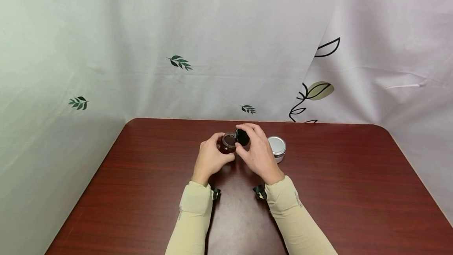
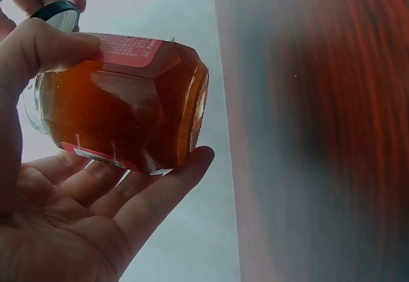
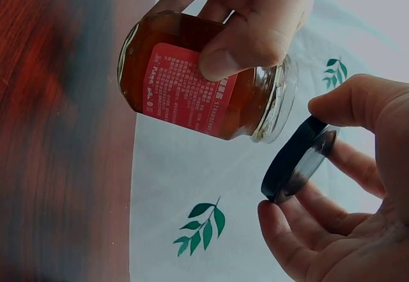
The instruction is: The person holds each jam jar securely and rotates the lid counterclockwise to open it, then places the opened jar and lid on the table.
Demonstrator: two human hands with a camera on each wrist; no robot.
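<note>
My left hand (image 1: 210,156) grips a glass jam jar (image 2: 128,103) with amber-red contents and a red label reading "STRAWBERRY" in the right wrist view. The jar's mouth is uncovered and points up. Between the thumb and fingers of my right hand (image 1: 257,150) is a black lid (image 3: 291,160), tilted on edge just beside the jar's rim. A narrow gap separates lid and rim in the right wrist view. Just past my right hand, a round silver tin (image 1: 277,146) stands on the table.
The dark red wooden table (image 1: 141,200) reaches out on both sides of my arms. Behind its far edge hangs a pale curtain (image 1: 226,42) with leaf prints, which also covers the left and right sides.
</note>
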